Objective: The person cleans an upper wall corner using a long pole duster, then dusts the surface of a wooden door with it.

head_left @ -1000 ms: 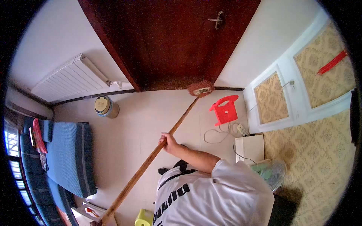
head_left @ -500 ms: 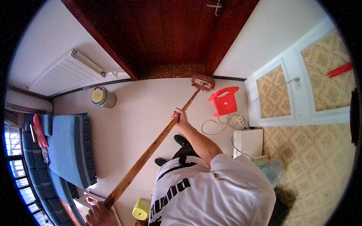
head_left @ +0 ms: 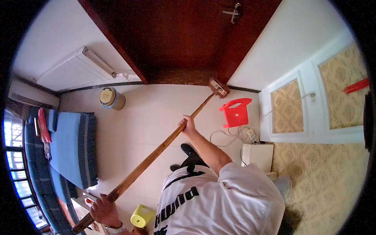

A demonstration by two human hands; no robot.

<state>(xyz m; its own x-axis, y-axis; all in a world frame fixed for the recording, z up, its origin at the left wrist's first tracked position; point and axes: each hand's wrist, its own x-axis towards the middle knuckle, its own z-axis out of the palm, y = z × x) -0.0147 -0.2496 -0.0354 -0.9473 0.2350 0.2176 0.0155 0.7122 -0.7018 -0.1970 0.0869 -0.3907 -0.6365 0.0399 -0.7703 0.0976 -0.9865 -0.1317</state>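
Note:
A long wooden mop handle (head_left: 149,158) slants across the view, from the lower left up to the right. Its reddish, shaggy mop head (head_left: 219,88) rests on the floor by the right edge of the dark red door frame. My right hand (head_left: 188,124) is closed round the middle of the handle. Near the handle's top end, at the lower left, my left hand (head_left: 105,211) is wrapped round the wood. Just right of the mop head lies a red plastic chair (head_left: 236,113).
A round bin (head_left: 112,98) stands below the radiator (head_left: 74,70). At the left is a blue-covered sofa (head_left: 72,147). A yellow stool (head_left: 141,215) is near my left arm. Cables, a white cabinet (head_left: 257,156) and a fan (head_left: 282,187) are at the right.
The mop head has turned and shifted slightly right along the threshold. My left hand, first barely in view, now shows clearly at the lower left. My right hand has moved forward with the handle.

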